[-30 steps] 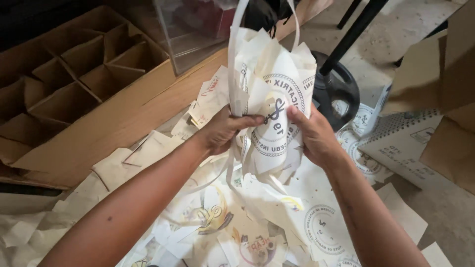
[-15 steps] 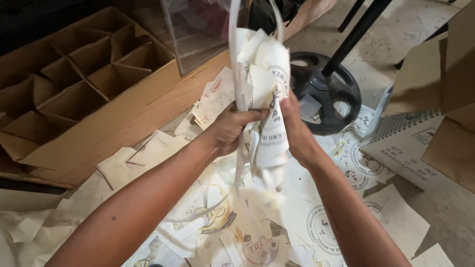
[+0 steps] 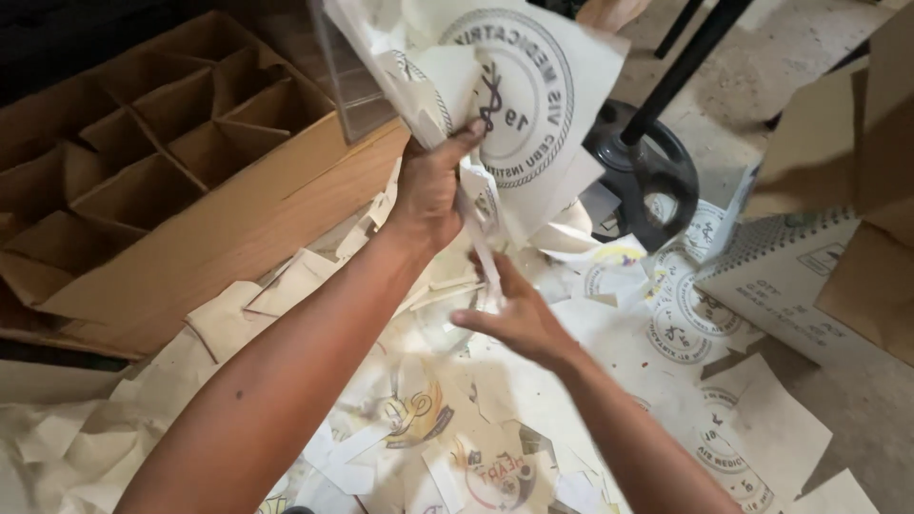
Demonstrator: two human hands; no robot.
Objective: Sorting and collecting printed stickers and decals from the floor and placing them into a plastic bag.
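Since the earlier frame, the white printed bag (image 3: pixel 514 105) had opened out; left hand (image 3: pixel 428 186) pinched it, right hand (image 3: pixel 514 319) open, perhaps steadying its strap: best pulled taut.

White printed bag (image 3: pixel 514 105) held up high in frame, creased, a big round dark emblem on the face turned to the camera. It hangs tilted over the paper-strewn floor. Left hand (image 3: pixel 428 186) grips it at the lower left edge, thumb across the front. A thin white strip (image 3: pixel 481 252) trails down from the bag to the right hand (image 3: pixel 519 319), palm open beneath.
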